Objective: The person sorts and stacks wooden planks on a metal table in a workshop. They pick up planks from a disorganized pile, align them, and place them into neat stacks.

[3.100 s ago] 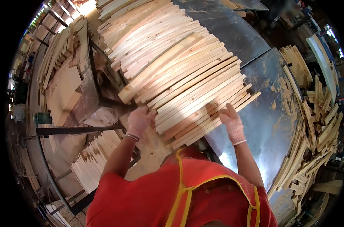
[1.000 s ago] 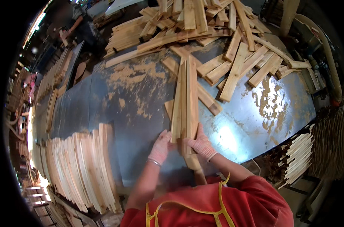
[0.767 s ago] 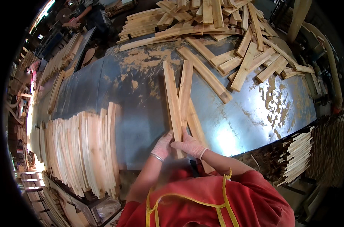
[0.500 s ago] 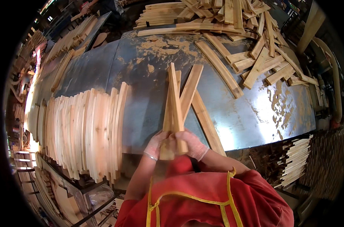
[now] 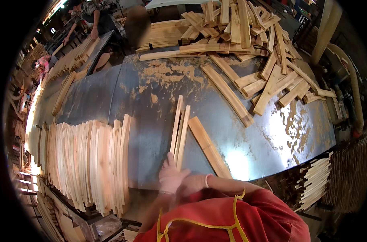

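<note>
Narrow wooden boards [image 5: 182,133] stand on edge close together, leaning away from me over the metal tabletop [image 5: 149,137]. My left hand [image 5: 172,176], in a pale pinkish work glove, is closed around their near end, its fingers along the left side. Right beside it, my gloved right hand [image 5: 193,184] is close to the boards' lower end; its fingers are hidden and smeared by motion. A single flat board [image 5: 209,147] lies slanted on the metal just right of both hands.
A tight row of pale boards [image 5: 84,161] fills the tabletop's left side. At the far right lies a jumbled heap of boards [image 5: 268,80], with a long board [image 5: 227,94] in front. Sawdust [image 5: 167,74] patches the metal. Another person's hand [image 5: 94,32] shows at the far left.
The crossed boards between my hands are now together, nearly parallel. Both hands have shifted, the right one drawing in against the left. The whole view has tilted up, showing another person at far left.
</note>
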The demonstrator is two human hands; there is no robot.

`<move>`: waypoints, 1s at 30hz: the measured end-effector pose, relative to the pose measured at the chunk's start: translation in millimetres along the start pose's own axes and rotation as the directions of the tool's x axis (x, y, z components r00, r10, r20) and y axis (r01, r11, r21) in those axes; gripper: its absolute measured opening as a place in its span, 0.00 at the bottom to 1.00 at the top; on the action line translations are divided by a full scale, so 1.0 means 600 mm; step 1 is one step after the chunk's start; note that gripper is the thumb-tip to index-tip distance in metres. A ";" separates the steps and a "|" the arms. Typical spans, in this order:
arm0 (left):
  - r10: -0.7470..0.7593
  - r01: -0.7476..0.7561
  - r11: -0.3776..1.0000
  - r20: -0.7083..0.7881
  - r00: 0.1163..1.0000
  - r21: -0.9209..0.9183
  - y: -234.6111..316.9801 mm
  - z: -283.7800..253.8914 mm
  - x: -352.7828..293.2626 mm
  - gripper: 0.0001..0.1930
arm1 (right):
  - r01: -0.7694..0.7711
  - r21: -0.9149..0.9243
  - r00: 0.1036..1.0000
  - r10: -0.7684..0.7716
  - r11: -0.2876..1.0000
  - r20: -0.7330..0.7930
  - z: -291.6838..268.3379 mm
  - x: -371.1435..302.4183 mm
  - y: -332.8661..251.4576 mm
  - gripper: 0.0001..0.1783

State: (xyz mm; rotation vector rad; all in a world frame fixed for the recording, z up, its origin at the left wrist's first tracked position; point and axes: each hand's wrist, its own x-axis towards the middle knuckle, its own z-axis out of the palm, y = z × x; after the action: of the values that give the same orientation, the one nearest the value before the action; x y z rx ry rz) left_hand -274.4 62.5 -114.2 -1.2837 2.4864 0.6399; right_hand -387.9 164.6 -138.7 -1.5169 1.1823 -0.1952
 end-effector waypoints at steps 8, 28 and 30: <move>-0.245 0.269 0.960 -0.227 0.943 0.079 -0.069 -0.001 0.039 0.52 | -0.709 0.025 0.054 0.090 0.704 -0.994 -0.342 -0.256 0.286 0.33; 0.010 -0.019 0.966 -0.037 0.999 -0.259 -0.068 0.000 -0.009 0.50 | -0.528 0.441 0.320 0.651 0.726 -0.688 0.040 -0.173 0.056 0.53; -0.008 0.072 0.842 0.121 0.993 -0.534 -0.038 -0.025 0.011 0.53 | -0.198 0.511 0.336 0.548 0.836 -0.766 0.017 -0.125 0.015 0.50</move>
State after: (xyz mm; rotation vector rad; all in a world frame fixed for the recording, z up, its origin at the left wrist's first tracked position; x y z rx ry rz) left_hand -260.2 38.5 -109.8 -1.4165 2.2519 1.4365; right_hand -421.6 228.5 -114.8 -0.6888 2.2089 -0.9422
